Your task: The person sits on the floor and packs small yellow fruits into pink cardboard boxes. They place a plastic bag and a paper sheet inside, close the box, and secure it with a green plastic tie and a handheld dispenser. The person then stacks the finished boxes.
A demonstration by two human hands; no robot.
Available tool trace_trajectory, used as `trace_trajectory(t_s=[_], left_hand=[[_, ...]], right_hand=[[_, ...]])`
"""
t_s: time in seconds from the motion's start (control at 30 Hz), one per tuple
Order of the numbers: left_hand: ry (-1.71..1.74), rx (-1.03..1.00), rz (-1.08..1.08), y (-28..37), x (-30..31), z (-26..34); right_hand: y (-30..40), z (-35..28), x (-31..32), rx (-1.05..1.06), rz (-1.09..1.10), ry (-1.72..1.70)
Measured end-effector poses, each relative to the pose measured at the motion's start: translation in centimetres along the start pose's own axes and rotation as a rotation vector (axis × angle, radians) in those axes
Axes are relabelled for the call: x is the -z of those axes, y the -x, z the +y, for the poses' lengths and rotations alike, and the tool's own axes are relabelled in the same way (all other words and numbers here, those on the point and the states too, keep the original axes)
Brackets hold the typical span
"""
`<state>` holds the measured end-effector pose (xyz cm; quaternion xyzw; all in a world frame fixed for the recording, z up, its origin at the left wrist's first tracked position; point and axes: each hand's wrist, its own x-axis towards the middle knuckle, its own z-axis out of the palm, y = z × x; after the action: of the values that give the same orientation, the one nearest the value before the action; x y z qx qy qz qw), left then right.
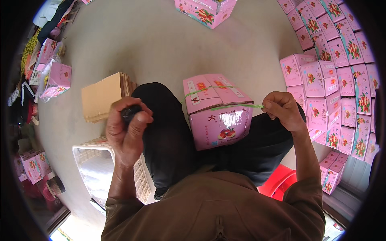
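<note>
A pink printed cardboard carton point(221, 128) stands between my knees with its top flaps folded down. Thin green plastic strapping point(197, 91) crosses over its lid, and a further length runs along the near top edge. My right hand point(283, 110) pinches the end of this strap between thumb and fingers, to the right of the carton. Raised over my left knee, my left hand point(126, 129) grips a small dark rounded object point(129, 113). The fingers cover much of it, so its kind cannot be told.
Flattened cardboard point(102, 98) is stacked left of my knee, near a white plastic crate point(76, 159) lined with clear film. A red plastic item point(276, 182) is under my right thigh. Pink cartons point(321, 79) are piled along the right; another carton point(208, 13) stands ahead.
</note>
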<state>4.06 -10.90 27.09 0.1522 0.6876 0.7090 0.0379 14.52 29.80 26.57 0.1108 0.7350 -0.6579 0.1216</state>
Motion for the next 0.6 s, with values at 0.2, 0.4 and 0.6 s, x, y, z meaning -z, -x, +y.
trace_trajectory(t_s=[0.2,0.4,0.6], left_hand=[[0.073,0.311,-0.526,2.9,-7.9,-0.4],[0.475,0.868,-0.514,5.0,-11.9,-5.0],[0.566,0.880,-0.385,5.1,-14.8,-4.3]], right_hand=[[0.0,-0.3,-0.2,0.022,-0.009,-0.059],[1.6,-1.7,-0.9,0.072,0.051,0.215],[2.0,-3.4,-0.4,0.410,0.131,0.867]])
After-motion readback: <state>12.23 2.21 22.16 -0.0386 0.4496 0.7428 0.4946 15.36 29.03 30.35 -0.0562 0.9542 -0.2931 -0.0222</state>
